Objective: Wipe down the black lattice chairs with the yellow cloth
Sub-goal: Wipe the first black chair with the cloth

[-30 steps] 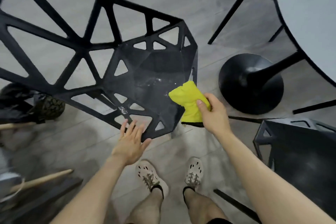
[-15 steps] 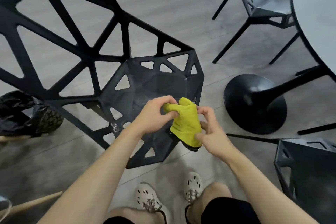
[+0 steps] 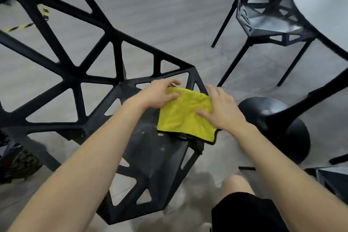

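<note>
The yellow cloth (image 3: 185,116) lies spread out flat over the right part of the seat of the nearest black lattice chair (image 3: 150,158), its near edge hanging past the seat's rim. My left hand (image 3: 159,94) pinches the cloth's far left corner, thumb on top. My right hand (image 3: 221,108) rests on the cloth's right edge with the thumb laid on the fabric and the fingers stretched forward. Pale specks dot the bare seat beside the cloth. The chair's open-work back (image 3: 75,79) rises to the left.
A second black lattice chair (image 3: 263,24) stands at the far right under a white round table (image 3: 323,5), whose black pedestal base (image 3: 278,118) sits close to my right hand. A third chair's corner (image 3: 335,181) shows at lower right. A dark bag (image 3: 17,164) lies at left.
The cloth, bunched between both hands half a second ago, is now opened out flat on the seat. My left hand came off the seat's front edge a second ago.
</note>
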`<state>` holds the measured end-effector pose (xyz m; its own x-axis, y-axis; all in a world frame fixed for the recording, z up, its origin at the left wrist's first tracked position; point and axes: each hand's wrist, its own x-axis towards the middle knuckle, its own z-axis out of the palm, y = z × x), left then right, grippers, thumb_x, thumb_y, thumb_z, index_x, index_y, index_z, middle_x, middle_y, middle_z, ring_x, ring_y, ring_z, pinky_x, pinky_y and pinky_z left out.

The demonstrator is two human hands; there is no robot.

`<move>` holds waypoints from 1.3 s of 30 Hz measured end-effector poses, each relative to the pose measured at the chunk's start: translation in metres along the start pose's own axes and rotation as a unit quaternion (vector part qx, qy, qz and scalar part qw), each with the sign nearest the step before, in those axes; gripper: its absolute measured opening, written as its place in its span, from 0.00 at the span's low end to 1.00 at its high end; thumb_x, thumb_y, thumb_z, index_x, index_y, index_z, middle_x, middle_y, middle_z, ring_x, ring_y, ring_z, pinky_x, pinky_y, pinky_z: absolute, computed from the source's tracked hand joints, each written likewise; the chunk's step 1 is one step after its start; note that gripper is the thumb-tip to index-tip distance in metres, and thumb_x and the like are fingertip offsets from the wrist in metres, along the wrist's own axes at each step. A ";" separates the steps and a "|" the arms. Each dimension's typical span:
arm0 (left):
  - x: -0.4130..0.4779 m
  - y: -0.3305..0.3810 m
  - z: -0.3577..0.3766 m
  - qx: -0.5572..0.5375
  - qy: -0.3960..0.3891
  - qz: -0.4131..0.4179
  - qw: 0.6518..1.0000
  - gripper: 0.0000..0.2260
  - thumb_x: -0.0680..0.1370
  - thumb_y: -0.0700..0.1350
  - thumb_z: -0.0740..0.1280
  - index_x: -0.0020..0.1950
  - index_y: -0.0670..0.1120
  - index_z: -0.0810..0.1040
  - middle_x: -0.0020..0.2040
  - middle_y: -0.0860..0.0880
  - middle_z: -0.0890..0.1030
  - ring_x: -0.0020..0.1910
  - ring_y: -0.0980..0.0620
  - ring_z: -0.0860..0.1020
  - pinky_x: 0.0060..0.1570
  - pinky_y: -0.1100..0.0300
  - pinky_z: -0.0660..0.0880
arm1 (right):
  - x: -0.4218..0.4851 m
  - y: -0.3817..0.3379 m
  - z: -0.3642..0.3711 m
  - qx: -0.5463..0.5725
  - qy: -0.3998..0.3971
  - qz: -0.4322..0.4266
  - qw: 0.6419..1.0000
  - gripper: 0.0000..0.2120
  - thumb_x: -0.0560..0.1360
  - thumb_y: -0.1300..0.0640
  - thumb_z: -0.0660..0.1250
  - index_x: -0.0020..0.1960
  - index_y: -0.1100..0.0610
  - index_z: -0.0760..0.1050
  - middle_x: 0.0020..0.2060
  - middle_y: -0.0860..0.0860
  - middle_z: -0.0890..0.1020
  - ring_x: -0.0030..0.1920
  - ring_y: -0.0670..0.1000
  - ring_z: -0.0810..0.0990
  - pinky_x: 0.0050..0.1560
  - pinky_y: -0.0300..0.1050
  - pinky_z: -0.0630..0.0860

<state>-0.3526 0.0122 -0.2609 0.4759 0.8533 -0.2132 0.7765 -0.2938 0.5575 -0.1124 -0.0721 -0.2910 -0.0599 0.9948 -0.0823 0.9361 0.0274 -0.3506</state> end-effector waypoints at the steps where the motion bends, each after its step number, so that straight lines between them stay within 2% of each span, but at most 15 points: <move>1: 0.012 -0.013 0.009 0.018 0.010 -0.019 1.000 0.17 0.86 0.51 0.67 0.75 0.53 0.77 0.64 0.52 0.82 0.62 0.50 0.78 0.56 0.61 0.68 | 0.011 0.005 0.023 -0.031 -0.019 -0.024 0.999 0.39 0.78 0.35 0.69 0.83 0.46 0.58 0.81 0.52 0.64 0.82 0.55 0.60 0.78 0.65 0.62; 3: 0.025 -0.045 0.026 0.061 0.024 -0.044 0.997 0.13 0.87 0.51 0.63 0.71 0.51 0.80 0.64 0.49 0.84 0.64 0.46 0.80 0.60 0.55 0.74 | 0.023 0.017 0.063 -0.066 -0.065 -0.104 0.990 0.34 0.83 0.34 0.59 0.85 0.43 0.56 0.86 0.48 0.52 0.86 0.51 0.46 0.82 0.66 0.51; 4: 0.026 -0.063 0.032 0.086 0.033 -0.055 0.994 0.12 0.88 0.51 0.62 0.68 0.51 0.80 0.64 0.49 0.84 0.65 0.45 0.80 0.62 0.51 0.76 | 0.027 0.023 0.076 -0.079 -0.064 -0.143 0.984 0.30 0.85 0.35 0.55 0.84 0.43 0.58 0.86 0.47 0.51 0.86 0.49 0.43 0.83 0.64 0.49; 7: 0.030 -0.110 0.031 0.165 0.076 -0.104 0.978 0.12 0.87 0.49 0.57 0.60 0.50 0.81 0.65 0.47 0.83 0.65 0.40 0.80 0.61 0.46 0.77 | 0.045 0.022 0.096 -0.092 -0.015 -0.223 0.970 0.28 0.85 0.42 0.52 0.84 0.45 0.60 0.86 0.45 0.50 0.85 0.45 0.43 0.84 0.58 0.46; 9: 0.033 -0.134 0.022 0.216 0.100 -0.163 0.957 0.15 0.86 0.46 0.56 0.63 0.46 0.81 0.67 0.41 0.82 0.65 0.36 0.80 0.61 0.46 0.78 | 0.059 0.010 0.104 -0.109 -0.024 -0.270 0.956 0.29 0.84 0.40 0.48 0.84 0.42 0.58 0.85 0.43 0.50 0.85 0.44 0.44 0.85 0.55 0.42; 11: 0.027 -0.149 0.015 0.248 0.082 -0.240 0.935 0.16 0.86 0.45 0.57 0.65 0.41 0.80 0.65 0.38 0.81 0.63 0.35 0.80 0.56 0.50 0.77 | 0.072 0.002 0.112 -0.117 -0.047 -0.279 0.952 0.30 0.83 0.34 0.44 0.84 0.37 0.57 0.85 0.41 0.52 0.85 0.43 0.46 0.84 0.55 0.42; 14: 0.011 -0.158 0.015 0.242 0.033 -0.273 0.930 0.10 0.83 0.42 0.58 0.53 0.41 0.79 0.57 0.41 0.81 0.54 0.38 0.80 0.51 0.51 0.76 | 0.080 -0.002 0.114 -0.132 -0.057 -0.271 0.952 0.33 0.81 0.31 0.41 0.84 0.36 0.55 0.85 0.40 0.51 0.85 0.43 0.45 0.84 0.54 0.41; 17: -0.002 -0.160 0.015 0.220 -0.015 -0.293 0.930 0.15 0.76 0.39 0.58 0.54 0.44 0.83 0.59 0.42 0.85 0.54 0.40 0.82 0.58 0.47 0.82 | 0.067 0.007 0.107 -0.140 -0.084 -0.280 0.946 0.33 0.81 0.30 0.39 0.84 0.35 0.52 0.85 0.40 0.47 0.84 0.42 0.42 0.84 0.53 0.37; 19: -0.013 -0.159 0.015 0.223 -0.035 -0.285 0.931 0.23 0.77 0.39 0.57 0.67 0.47 0.84 0.67 0.44 0.83 0.64 0.40 0.80 0.67 0.46 0.79 | 0.061 0.023 0.097 -0.122 -0.111 -0.293 0.942 0.32 0.81 0.29 0.40 0.84 0.34 0.52 0.84 0.38 0.46 0.84 0.40 0.40 0.84 0.51 0.37; 22: -0.024 -0.166 0.024 0.202 -0.024 -0.272 0.940 0.29 0.80 0.39 0.56 0.81 0.52 0.74 0.79 0.47 0.75 0.78 0.40 0.71 0.76 0.46 0.71 | 0.082 0.035 0.089 -0.121 -0.088 -0.259 0.954 0.34 0.80 0.27 0.39 0.84 0.34 0.52 0.85 0.38 0.46 0.84 0.41 0.39 0.84 0.54 0.40; 27: -0.046 -0.156 0.029 0.191 0.022 -0.263 0.945 0.27 0.83 0.43 0.56 0.83 0.52 0.68 0.80 0.46 0.74 0.79 0.40 0.69 0.76 0.46 0.69 | 0.110 0.000 0.111 -0.184 -0.063 -0.227 0.954 0.31 0.86 0.35 0.43 0.86 0.41 0.45 0.85 0.44 0.41 0.84 0.47 0.36 0.83 0.57 0.35; 29: -0.074 -0.126 0.036 0.188 0.084 -0.237 0.949 0.26 0.85 0.45 0.56 0.85 0.50 0.66 0.80 0.45 0.74 0.77 0.40 0.72 0.74 0.45 0.72 | 0.108 0.002 0.107 -0.183 -0.077 -0.222 0.955 0.31 0.86 0.35 0.43 0.86 0.41 0.44 0.85 0.44 0.40 0.84 0.47 0.35 0.83 0.56 0.35; 33: -0.144 -0.068 0.099 0.190 0.224 -0.148 0.945 0.19 0.86 0.49 0.58 0.74 0.47 0.77 0.71 0.47 0.80 0.70 0.42 0.78 0.71 0.46 0.74 | 0.107 -0.004 0.108 -0.187 -0.068 -0.204 0.959 0.31 0.85 0.35 0.42 0.86 0.41 0.45 0.85 0.44 0.41 0.84 0.47 0.36 0.83 0.57 0.35; 36: -0.170 -0.043 0.165 0.225 0.269 -0.096 0.931 0.23 0.85 0.52 0.57 0.72 0.42 0.80 0.71 0.44 0.82 0.72 0.42 0.78 0.75 0.50 0.69 | 0.107 -0.009 0.110 -0.187 -0.060 -0.202 0.959 0.31 0.85 0.35 0.41 0.86 0.42 0.46 0.86 0.44 0.42 0.85 0.48 0.37 0.83 0.59 0.37; 39: -0.183 -0.024 0.205 0.258 0.262 -0.075 0.927 0.27 0.86 0.56 0.57 0.77 0.39 0.77 0.77 0.41 0.77 0.79 0.42 0.73 0.80 0.45 0.68 | 0.109 -0.010 0.110 -0.191 -0.062 -0.195 0.960 0.32 0.84 0.35 0.41 0.86 0.42 0.46 0.85 0.44 0.42 0.85 0.48 0.38 0.83 0.60 0.37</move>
<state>-0.3738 -0.2249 -0.3997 0.1852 0.9536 0.2374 0.9762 -0.2062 0.0669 -0.1658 0.0253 -0.3990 -0.4503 0.8830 -0.1325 0.8915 0.4529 -0.0113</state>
